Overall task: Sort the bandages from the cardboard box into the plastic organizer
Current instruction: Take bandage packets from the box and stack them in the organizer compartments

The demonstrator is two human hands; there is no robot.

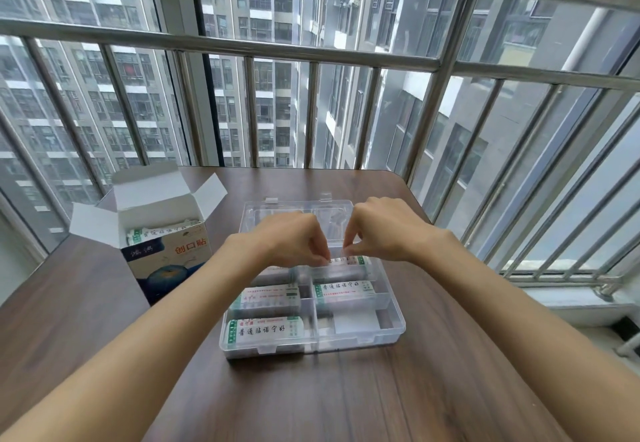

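Two hands, the left hand [294, 239] and right hand [377, 230], pinch one bandage stack [349, 262] by its ends over the plastic organizer's [394, 323] far right compartment; it should go down level and seat flat. More remain in the cardboard box [166, 251] at the desk's [346, 396] left edge, printed 创口贴; stack labels read 普通贴诺宁好.

You work on a table [415, 389] of dark wood grain with a smooth, slightly shiny finish. The organizer [394, 323] is clear glossy plastic. The box [169, 254] at the far left is printed cardboard, matt white inside. The railing [311, 50] behind is polished metal.
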